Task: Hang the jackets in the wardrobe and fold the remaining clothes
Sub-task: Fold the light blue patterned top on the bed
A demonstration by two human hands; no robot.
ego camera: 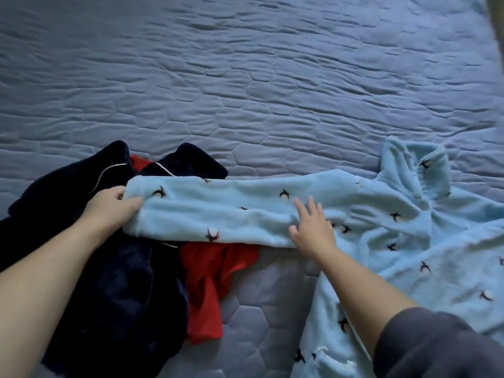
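My left hand grips the cuff end of the blue sleeve. The thumb lies on top of the fleece and the other fingers are tucked underneath, so I cannot see them. My right hand rests flat farther along the same sleeve, near where it meets the body, with the fingers spread and relaxed, holding nothing.

The sleeve belongs to the light blue fleece top, patterned with small dark bird shapes, which lies on the bed. The sleeve is stretched out to my left and the collar points away from me. The body of the top runs off the right edge and the bottom edge, so I cannot see its hem or its other sleeve clearly. My right forearm and its grey cuff cover part of the front.

The cuff end of the sleeve lies over a dark navy garment with thin white piping. It is heaped, cut off at the left and bottom, and too dark to make out its shape. A red garment is crumpled beside it, partly hidden beneath the blue sleeve, with a scrap showing between the navy folds above. At the top right corner something pale and blurred is cut off, and I cannot tell what it is.
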